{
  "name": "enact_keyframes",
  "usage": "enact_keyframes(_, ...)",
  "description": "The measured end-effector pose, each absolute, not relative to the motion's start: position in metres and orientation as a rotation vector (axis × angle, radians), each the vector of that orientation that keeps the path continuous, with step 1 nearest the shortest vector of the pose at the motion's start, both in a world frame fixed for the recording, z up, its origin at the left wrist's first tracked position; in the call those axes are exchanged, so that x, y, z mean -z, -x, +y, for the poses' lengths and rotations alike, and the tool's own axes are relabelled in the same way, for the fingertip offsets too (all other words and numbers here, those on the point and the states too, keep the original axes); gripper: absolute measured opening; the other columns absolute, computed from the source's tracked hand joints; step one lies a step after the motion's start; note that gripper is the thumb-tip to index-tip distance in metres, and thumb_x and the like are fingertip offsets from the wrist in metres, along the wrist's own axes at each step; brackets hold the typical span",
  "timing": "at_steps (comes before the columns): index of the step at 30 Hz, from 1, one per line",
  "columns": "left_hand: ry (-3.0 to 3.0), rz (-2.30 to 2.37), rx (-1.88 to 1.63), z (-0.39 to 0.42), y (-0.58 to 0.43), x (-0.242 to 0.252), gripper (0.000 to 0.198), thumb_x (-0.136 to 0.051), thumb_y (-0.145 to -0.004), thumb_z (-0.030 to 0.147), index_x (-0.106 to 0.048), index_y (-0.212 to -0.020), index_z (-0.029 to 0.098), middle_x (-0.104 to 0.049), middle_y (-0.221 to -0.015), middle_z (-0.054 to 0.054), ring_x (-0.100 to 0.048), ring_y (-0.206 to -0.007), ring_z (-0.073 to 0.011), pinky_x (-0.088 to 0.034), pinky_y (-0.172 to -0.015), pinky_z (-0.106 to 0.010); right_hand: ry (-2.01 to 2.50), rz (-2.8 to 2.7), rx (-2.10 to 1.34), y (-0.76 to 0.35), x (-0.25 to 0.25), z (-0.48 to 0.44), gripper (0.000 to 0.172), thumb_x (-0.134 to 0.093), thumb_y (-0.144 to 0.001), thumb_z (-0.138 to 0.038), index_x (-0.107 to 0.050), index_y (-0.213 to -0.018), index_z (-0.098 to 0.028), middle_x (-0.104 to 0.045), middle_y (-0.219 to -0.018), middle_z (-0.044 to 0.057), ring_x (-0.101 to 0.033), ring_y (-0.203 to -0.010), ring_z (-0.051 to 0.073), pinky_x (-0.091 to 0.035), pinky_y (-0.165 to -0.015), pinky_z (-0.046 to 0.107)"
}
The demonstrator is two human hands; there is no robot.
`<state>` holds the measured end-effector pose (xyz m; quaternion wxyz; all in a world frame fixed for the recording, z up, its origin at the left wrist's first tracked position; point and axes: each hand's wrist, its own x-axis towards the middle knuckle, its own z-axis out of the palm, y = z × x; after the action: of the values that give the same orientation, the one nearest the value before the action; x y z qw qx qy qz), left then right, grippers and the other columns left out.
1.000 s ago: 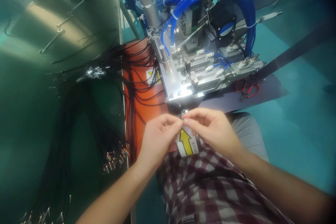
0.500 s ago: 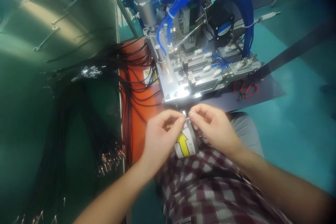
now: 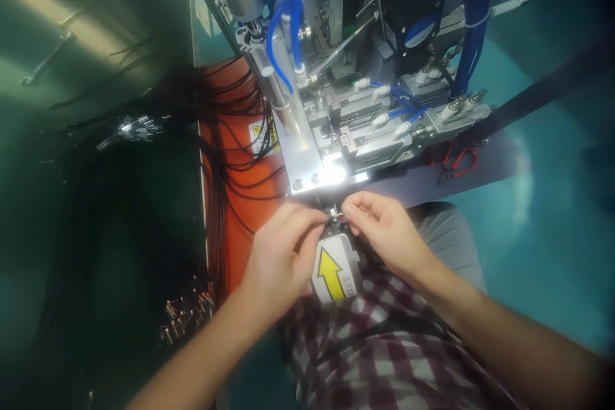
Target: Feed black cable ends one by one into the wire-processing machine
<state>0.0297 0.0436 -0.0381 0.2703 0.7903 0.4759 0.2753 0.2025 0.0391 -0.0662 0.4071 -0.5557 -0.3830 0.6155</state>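
My left hand [image 3: 281,253] and my right hand [image 3: 382,227] meet just below the front edge of a metal machine fixture [image 3: 336,141]. Both pinch at a tiny part [image 3: 335,213] between their fingertips, too small to name. Under the hands sits a white label with a yellow arrow [image 3: 334,268] pointing toward the machine. My fingers are curled and closed on both sides.
Blue air hoses [image 3: 288,19] loop over the machine. A bundle of black wires [image 3: 225,141] drapes over an orange panel [image 3: 230,230] at left, their stripped ends [image 3: 185,317] hanging lower left. Red-handled pliers [image 3: 454,163] lie at the right. My checked shirt [image 3: 375,352] fills the bottom.
The view has moved closer to the machine. Both hands have shifted slightly up toward the fixture's front edge, uncovering more of the arrow label, and still pinch together.
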Motion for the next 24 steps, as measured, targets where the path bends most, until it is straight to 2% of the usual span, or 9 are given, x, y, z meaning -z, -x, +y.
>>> enact_keyframes(6,-2.184,1.282,-0.718,0.041,-0.022,0.049,0.025,-0.050,-0.089,0.008,-0.068,-0.104,0.018,-0.061,-0.087,-0.004,-0.061,-0.078,-0.0128,-0.049,-0.068,-0.022,1.456,-0.971,-1.531,-0.198,0.067,0.043,0.020,-0.062,-0.081,-0.034,-0.056,-0.072,-0.017,-0.048,-0.056,-0.006,-0.044,-0.051,0.010,-0.039,-0.052,0.024)
enact_keyframes(24,-2.360,1.302,-0.679,0.039,-0.021,0.056,0.028,-0.049,-0.088,0.011,-0.069,-0.107,0.014,-0.057,-0.085,-0.007,-0.059,-0.073,-0.0145,-0.051,-0.061,-0.024,1.502,-0.995,-1.429,-0.192,0.076,0.036,0.020,-0.061,-0.084,-0.035,-0.057,-0.073,-0.019,-0.046,-0.057,-0.005,-0.041,-0.051,0.010,-0.037,-0.046,0.022)
